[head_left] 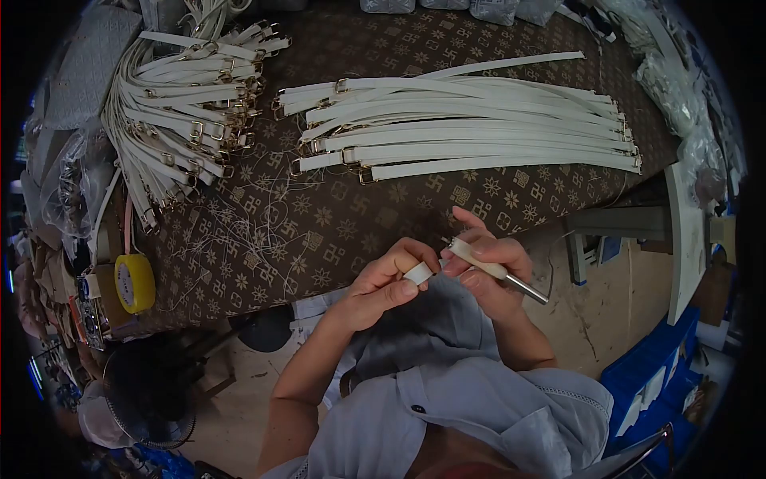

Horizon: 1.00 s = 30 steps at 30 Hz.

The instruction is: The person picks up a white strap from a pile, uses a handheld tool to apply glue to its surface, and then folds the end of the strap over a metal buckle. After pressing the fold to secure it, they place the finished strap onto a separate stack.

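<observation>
Two heaps of white buckled straps (183, 112) (463, 120). One short white band loop (417, 274), pinched by left hand (383, 283); one silver-shafted tool (523, 287), gripped in right hand (491, 267).

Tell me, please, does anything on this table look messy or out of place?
Loose white threads lie tangled across the brown patterned tablecloth, below the fanned pile of white buckled straps. One white strap juts askew from the straighter bundle. Nothing else stands out.

Table (383, 199), brown patterned cloth.
- Centre: white straps (479, 132) laid flat, side by side.
- Left end: heap of buckled straps (179, 104).
- Near edge: loose threads (255, 231).
- Left corner: yellow tape roll (134, 282).
- Beyond right end: blue crates (662, 375).
</observation>
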Each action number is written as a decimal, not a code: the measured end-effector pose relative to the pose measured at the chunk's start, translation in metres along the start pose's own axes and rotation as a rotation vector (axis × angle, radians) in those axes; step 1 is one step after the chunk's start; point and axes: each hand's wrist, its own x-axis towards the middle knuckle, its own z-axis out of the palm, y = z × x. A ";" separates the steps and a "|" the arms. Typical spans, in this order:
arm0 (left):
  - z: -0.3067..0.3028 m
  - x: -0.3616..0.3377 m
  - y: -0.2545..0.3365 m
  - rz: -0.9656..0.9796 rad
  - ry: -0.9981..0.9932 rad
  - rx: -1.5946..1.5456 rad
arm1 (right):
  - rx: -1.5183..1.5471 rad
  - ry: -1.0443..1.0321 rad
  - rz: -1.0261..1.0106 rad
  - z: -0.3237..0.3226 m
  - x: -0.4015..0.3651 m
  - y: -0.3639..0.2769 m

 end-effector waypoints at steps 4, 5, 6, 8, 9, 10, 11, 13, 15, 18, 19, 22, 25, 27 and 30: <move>-0.001 -0.002 -0.004 -0.012 0.006 -0.020 | -0.207 -0.121 -0.044 -0.001 0.008 -0.008; 0.000 -0.002 -0.005 -0.008 0.012 -0.035 | -0.237 -0.094 -0.018 0.002 0.008 -0.009; 0.001 -0.002 -0.005 -0.007 0.012 -0.034 | -0.267 -0.068 0.008 0.004 0.008 -0.010; 0.002 -0.002 -0.003 -0.009 0.022 -0.013 | -0.309 -0.073 0.013 0.005 0.009 -0.011; 0.003 -0.002 -0.002 -0.009 0.023 -0.013 | -0.352 -0.077 0.019 0.005 0.009 -0.012; 0.003 -0.001 -0.001 -0.007 0.008 -0.014 | -0.351 -0.077 0.018 0.006 0.010 -0.013; 0.003 -0.001 0.000 -0.004 -0.007 -0.015 | -0.363 -0.082 0.027 0.006 0.011 -0.014; 0.003 0.000 0.002 0.000 -0.007 0.000 | -0.374 -0.089 0.035 0.006 0.012 -0.014; 0.003 -0.001 0.002 0.004 -0.006 0.014 | -0.409 -0.112 0.002 0.006 0.013 -0.015; 0.001 -0.002 0.000 0.008 -0.006 0.050 | -0.488 -0.118 -0.074 0.007 0.013 -0.015; 0.002 -0.002 0.000 0.009 -0.003 0.040 | -0.489 -0.119 -0.076 0.007 0.013 -0.016; 0.001 -0.002 0.000 -0.002 -0.003 0.026 | -0.564 -0.144 -0.121 0.007 0.014 -0.017; 0.003 -0.002 0.004 -0.022 0.000 0.010 | -0.485 -0.127 -0.089 0.006 0.013 -0.014; 0.005 -0.001 0.008 -0.027 0.005 0.000 | -0.313 -0.043 -0.059 0.003 0.010 -0.010; 0.011 -0.001 0.018 0.019 0.047 0.167 | -0.072 0.185 0.084 0.012 0.000 -0.007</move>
